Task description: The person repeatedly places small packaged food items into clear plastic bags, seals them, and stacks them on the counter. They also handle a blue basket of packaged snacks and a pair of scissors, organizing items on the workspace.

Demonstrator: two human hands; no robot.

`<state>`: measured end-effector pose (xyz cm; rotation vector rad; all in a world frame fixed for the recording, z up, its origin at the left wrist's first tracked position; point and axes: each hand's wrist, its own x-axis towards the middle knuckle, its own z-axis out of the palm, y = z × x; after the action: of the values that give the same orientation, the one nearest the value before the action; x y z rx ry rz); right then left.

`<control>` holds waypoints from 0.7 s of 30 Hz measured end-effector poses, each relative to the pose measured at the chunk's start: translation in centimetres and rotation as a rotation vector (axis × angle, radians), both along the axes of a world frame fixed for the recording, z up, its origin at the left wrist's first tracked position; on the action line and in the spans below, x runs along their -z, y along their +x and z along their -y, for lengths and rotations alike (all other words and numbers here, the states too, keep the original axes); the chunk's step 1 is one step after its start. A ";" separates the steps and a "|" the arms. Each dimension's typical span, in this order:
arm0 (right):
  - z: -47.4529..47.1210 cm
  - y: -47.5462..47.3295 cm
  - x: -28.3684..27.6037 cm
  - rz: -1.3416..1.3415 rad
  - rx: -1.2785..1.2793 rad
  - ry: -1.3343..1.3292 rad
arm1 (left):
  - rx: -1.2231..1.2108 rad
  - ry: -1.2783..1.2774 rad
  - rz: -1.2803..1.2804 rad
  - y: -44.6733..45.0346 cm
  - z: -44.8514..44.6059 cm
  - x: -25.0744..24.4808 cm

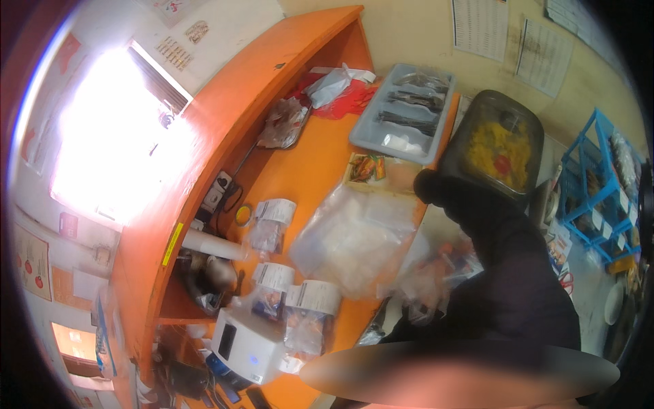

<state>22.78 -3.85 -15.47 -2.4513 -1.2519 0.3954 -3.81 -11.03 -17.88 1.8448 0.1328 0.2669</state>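
My right hand (pixel 402 176), at the end of a black sleeve, reaches into a shallow wooden box (pixel 352 186). Sauce sachets (pixel 367 167) lie in the box's left part, beside the hand; its fingers are blurred, and I cannot tell whether they grip anything. Closer to my body, my left hand (pixel 426 289) holds a clear plastic bag (pixel 454 258) with reddish contents that are too blurred to name. A stack of clear plastic bags (pixel 352 235) lies on the orange counter (pixel 276 174), left of that hand.
Beyond the box stands a grey cutlery tray (pixel 357 138) with black utensils. A dark lidded tub (pixel 534 130) of yellow food stands to its right, then a blue plastic basket (pixel 577 174). Bagged packets with printed slips (pixel 312 296) lie near a white label printer (pixel 250 342) and tape roll (pixel 243 215).
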 end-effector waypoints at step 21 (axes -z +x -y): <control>3.5 2.9 -4.4 -0.037 0.160 0.121 | 0.005 -0.176 -0.023 -0.8 -0.2 -1.0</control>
<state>25.70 -7.35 -11.02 -2.4080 -1.0246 0.3103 -4.57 -10.85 -16.92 1.6732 0.1626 0.2239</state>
